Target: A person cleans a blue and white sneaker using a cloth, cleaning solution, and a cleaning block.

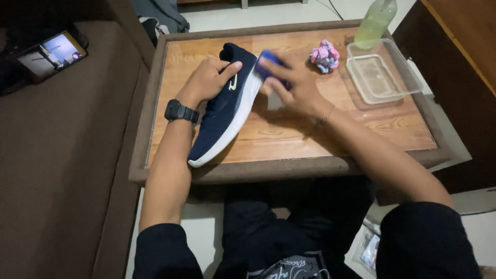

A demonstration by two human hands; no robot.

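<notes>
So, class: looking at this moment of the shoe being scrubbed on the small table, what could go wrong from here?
1. The navy shoe has its toe at the table's near edge; if the left hand loosens, it may slide off.
2. The right hand, rubbing with the blue sponge, could sweep wide and knock the clear tray or the bottle behind it.

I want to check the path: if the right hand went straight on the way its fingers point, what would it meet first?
Probably the navy shoe: the right hand points left, pressing a blue pad against its white sole.
</notes>
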